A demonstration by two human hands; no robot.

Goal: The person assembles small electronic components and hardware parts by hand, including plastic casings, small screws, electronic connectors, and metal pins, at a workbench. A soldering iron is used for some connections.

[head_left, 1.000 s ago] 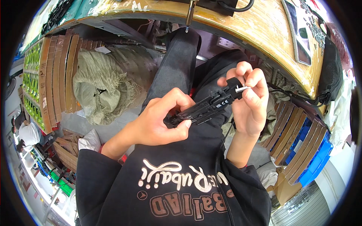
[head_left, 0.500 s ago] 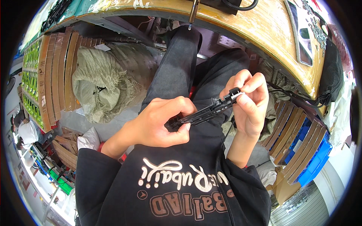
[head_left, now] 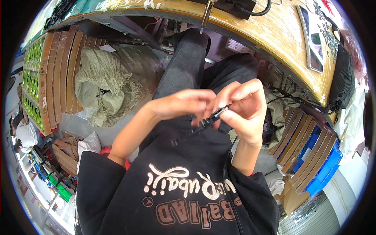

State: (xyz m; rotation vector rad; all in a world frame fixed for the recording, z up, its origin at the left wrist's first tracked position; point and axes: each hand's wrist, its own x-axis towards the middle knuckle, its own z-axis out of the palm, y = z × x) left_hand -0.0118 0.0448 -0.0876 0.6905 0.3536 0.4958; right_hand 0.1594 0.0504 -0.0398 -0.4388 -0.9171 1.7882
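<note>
My right hand [head_left: 247, 113] pinches one end of a long, narrow black plastic part [head_left: 203, 124] between thumb and fingers. The part slants down to the left in front of my shirt, and its far end is blurred. My left hand [head_left: 178, 105] is beside the held end, just above the part. Motion smears its fingers, so I cannot tell whether they touch or grip it. A thin dark cord [head_left: 226, 168] hangs down the front of my shirt.
A screwdriver-like tool [head_left: 207, 16] hangs tip-down at the edge of the wooden workbench [head_left: 270, 27]. On the bench lie a phone-like slab [head_left: 312, 43] and small dark pieces [head_left: 331, 43]. A woven sack [head_left: 100, 84] and stacked cardboard [head_left: 58, 74] stand left; blue crates [head_left: 328, 164] stand right.
My left hand has let go of the part's lower end and moved up and right toward my right hand. The part has turned and tilts more steeply down to the left.
</note>
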